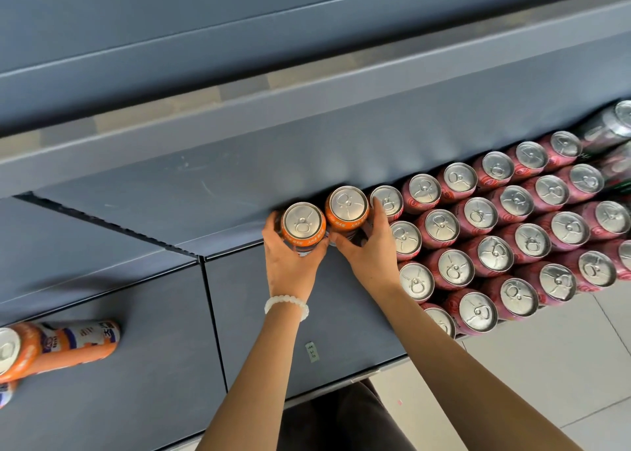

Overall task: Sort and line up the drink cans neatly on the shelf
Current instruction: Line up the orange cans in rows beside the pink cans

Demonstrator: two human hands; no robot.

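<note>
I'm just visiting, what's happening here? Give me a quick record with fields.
place: dark grey metal shelf
left hand: grips one upright orange drink can
right hand: grips a second orange can
neighbours: block of upright pink drink cans in rows, to the right of the orange pair
elsewhere: orange-and-white can at far left
wrist: white bead bracelet on the left

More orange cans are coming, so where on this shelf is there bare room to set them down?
Bare shelf lies left of the two orange cans that the hands hold, up to the divider, and in front of them around the price sticker. Right of them, red cans pack it tight.
</note>
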